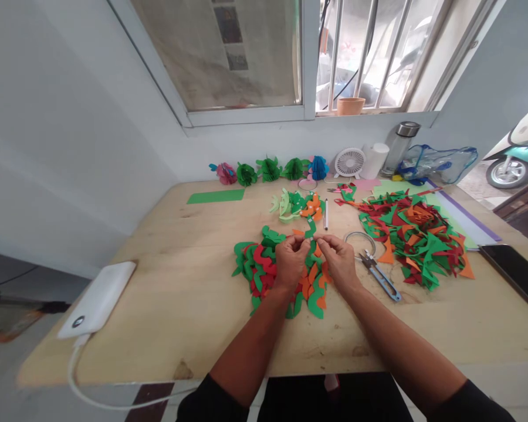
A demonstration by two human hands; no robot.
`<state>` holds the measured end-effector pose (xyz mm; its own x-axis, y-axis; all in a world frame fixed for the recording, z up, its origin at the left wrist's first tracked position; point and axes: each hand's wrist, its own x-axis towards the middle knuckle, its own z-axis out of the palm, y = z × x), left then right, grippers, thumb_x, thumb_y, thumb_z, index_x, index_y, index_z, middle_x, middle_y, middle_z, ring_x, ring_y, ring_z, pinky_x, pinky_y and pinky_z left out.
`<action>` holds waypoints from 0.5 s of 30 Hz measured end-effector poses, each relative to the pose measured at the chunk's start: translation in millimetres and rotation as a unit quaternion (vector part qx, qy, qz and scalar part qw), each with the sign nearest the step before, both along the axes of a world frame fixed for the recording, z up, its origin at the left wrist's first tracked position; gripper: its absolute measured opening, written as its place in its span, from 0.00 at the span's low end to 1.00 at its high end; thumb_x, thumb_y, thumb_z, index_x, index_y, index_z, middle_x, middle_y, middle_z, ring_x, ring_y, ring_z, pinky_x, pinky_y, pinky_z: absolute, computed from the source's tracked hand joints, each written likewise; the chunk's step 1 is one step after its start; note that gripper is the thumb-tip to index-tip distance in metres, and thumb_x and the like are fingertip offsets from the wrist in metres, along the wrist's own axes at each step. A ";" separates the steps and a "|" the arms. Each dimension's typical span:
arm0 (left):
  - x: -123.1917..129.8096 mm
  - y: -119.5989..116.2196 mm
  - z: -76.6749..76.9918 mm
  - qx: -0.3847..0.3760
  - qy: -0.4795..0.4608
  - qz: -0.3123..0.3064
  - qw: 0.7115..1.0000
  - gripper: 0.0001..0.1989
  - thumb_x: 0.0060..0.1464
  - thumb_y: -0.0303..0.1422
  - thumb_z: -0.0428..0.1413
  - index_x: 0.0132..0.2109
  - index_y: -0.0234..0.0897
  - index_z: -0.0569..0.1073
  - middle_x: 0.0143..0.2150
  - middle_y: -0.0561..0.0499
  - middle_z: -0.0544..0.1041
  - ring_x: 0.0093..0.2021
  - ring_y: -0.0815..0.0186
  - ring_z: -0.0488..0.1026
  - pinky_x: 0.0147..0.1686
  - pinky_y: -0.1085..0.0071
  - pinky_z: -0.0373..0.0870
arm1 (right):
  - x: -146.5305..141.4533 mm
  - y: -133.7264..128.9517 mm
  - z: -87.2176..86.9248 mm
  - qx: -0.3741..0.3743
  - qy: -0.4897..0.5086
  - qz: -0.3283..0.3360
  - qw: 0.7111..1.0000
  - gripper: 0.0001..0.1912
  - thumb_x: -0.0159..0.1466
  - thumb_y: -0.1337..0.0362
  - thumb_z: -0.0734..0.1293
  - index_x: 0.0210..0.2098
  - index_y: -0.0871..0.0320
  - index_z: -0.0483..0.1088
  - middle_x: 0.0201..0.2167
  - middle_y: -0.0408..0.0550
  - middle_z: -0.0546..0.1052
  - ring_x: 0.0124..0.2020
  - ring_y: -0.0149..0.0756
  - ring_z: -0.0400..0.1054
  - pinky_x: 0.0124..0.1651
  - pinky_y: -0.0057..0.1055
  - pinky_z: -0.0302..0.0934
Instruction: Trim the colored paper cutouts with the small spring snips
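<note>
A curved green paper piece (pixel 311 227) is pinched between my two hands, over a pile of cut paper shapes. My left hand (pixel 291 261) has its fingertips closed on the left side of the piece. From the right, my right hand (pixel 338 259) pinches the same piece, its fingertips close to the left ones. Green, red and orange curved shapes (pixel 264 262) lie under and around both hands. Beyond them sits a small group of light green, green and orange shapes (pixel 290 204).
Snips (pixel 382 278) and a wire coil (pixel 359 235) lie right of my hands, beside a heap of paper scraps (pixel 426 234). A white pen (pixel 326 214) lies ahead. Folded paper figures (pixel 269 169), a fan (pixel 349 162) and a bottle (pixel 400 147) stand along the wall. A power bank (pixel 99 299) lies left.
</note>
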<state>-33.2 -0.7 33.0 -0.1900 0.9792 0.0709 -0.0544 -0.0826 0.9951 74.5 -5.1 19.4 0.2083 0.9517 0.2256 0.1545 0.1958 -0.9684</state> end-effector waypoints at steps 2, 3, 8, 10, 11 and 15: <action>-0.1 0.3 -0.7 0.005 0.002 0.001 1.000 0.07 0.44 0.31 0.57 0.25 0.31 0.75 0.23 0.52 0.75 0.24 0.71 0.69 0.28 0.76 0.65 | 0.3 0.7 -1.3 -0.002 0.012 0.003 1.000 0.11 0.56 0.58 0.65 0.32 0.58 0.76 0.32 0.48 0.79 0.36 0.39 0.71 0.42 0.35 0.62; -0.3 0.7 -1.4 0.006 0.002 0.005 1.000 0.07 0.44 0.31 0.57 0.25 0.31 0.75 0.23 0.52 0.75 0.24 0.71 0.69 0.27 0.76 0.65 | 0.9 1.4 -1.7 -0.004 0.025 0.002 1.000 0.12 0.56 0.58 0.65 0.33 0.58 0.75 0.32 0.48 0.79 0.36 0.39 0.71 0.42 0.35 0.62; -2.0 3.0 -4.2 -0.004 -0.017 0.026 1.000 0.07 0.44 0.32 0.58 0.26 0.32 0.74 0.21 0.54 0.73 0.23 0.72 0.68 0.25 0.76 0.64 | 6.4 5.9 -1.1 -0.020 0.096 -0.008 0.995 0.14 0.56 0.56 0.65 0.37 0.58 0.73 0.33 0.49 0.78 0.37 0.39 0.71 0.41 0.35 0.62; -1.8 2.8 -4.0 -0.009 -0.023 0.005 1.000 0.07 0.43 0.33 0.58 0.25 0.31 0.74 0.22 0.53 0.74 0.23 0.72 0.68 0.26 0.76 0.64 | 7.3 6.5 0.1 -0.032 0.097 0.010 0.995 0.14 0.56 0.55 0.66 0.35 0.58 0.72 0.32 0.48 0.77 0.37 0.38 0.70 0.40 0.33 0.62; -1.4 2.4 -3.7 -0.010 -0.025 -0.009 1.000 0.07 0.43 0.33 0.58 0.25 0.31 0.74 0.22 0.53 0.74 0.23 0.72 0.68 0.26 0.76 0.65 | 7.1 6.4 0.6 -0.037 0.095 0.023 0.995 0.14 0.55 0.55 0.66 0.34 0.58 0.72 0.31 0.48 0.77 0.36 0.38 0.70 0.39 0.33 0.62; 0.6 0.0 -1.6 -0.019 -0.034 -0.040 0.998 0.06 0.43 0.32 0.59 0.26 0.32 0.75 0.22 0.53 0.74 0.24 0.73 0.68 0.27 0.77 0.66 | 4.5 4.7 2.5 -0.042 0.098 0.059 0.993 0.12 0.53 0.56 0.68 0.30 0.58 0.70 0.26 0.43 0.74 0.30 0.33 0.66 0.35 0.29 0.60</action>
